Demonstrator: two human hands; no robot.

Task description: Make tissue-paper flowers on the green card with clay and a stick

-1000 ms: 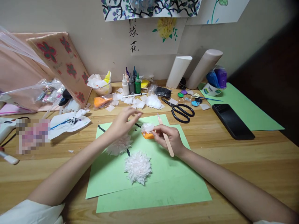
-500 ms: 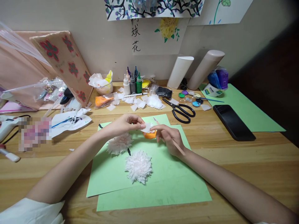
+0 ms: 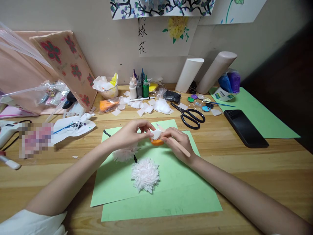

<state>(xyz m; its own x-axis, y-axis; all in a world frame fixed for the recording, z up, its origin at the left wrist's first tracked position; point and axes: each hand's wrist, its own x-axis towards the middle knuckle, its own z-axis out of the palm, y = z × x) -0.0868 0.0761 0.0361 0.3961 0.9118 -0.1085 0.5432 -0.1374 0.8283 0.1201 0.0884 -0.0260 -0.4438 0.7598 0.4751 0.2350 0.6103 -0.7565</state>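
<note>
Between the fingertips of both hands is a small white tissue-paper piece point(image 3: 156, 134), pinched at its left edge by my left hand point(image 3: 134, 133). My right hand point(image 3: 179, 142) grips a pale pink pencil point(image 3: 181, 147), its pointed end up and to the left, and its fingertips meet the paper's right side. Just below the paper lies an orange lump point(image 3: 156, 142), partly covered by it. A fluffy white paper flower point(image 3: 145, 175) rests on the green sheets point(image 3: 181, 199). Behind my left wrist a second paper flower point(image 3: 125, 154) is partly hidden.
Black-handled scissors point(image 3: 189, 117) and a phone point(image 3: 245, 128) lie to the right. Loose white paper squares point(image 3: 161, 106) are scattered behind the sheets, near paint bottles point(image 3: 139, 88). A flower-painted board point(image 3: 66, 65) leans at the left. White and beige bottles point(image 3: 216, 73) stand against the wall.
The paper piece now looks folded or curled rather than flat. My right fingers have closed in on it, and the pencil has swung slightly, its tip shifting left.
</note>
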